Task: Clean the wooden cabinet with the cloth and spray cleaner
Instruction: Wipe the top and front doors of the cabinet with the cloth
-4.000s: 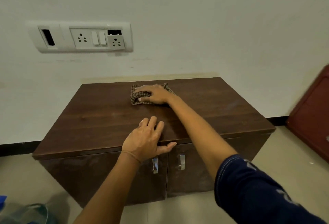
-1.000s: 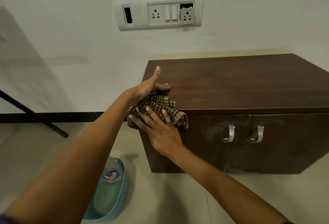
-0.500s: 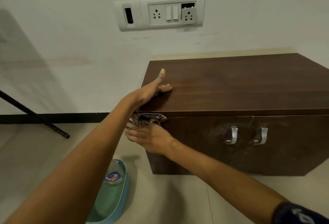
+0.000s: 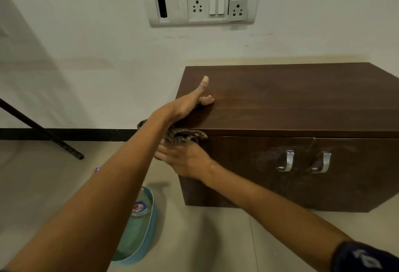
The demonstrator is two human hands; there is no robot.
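The dark wooden cabinet (image 4: 302, 99) stands against the wall, its two doors closed. My left hand (image 4: 190, 103) rests flat on the top at the left front corner, thumb pointing up. Just below, my right hand (image 4: 185, 161) presses the brown checked cloth (image 4: 183, 134) against the cabinet's left side near the top edge, fingers stretched out. Most of the cloth is hidden by my left forearm. A clear bottle of greenish cleaner (image 4: 140, 217) with a blue and red label lies on the floor under my left arm, partly covered by it.
Two metal handles (image 4: 288, 161) (image 4: 323, 162) sit on the cabinet front. A white switch and socket board (image 4: 203, 4) hangs on the wall above. A black slanted pole (image 4: 43, 133) reaches the floor at the left. The floor is tiled.
My right hand carried the cloth from the cabinet top to the front left corner, then round onto the left side. My left hand shifted to the top's left corner.
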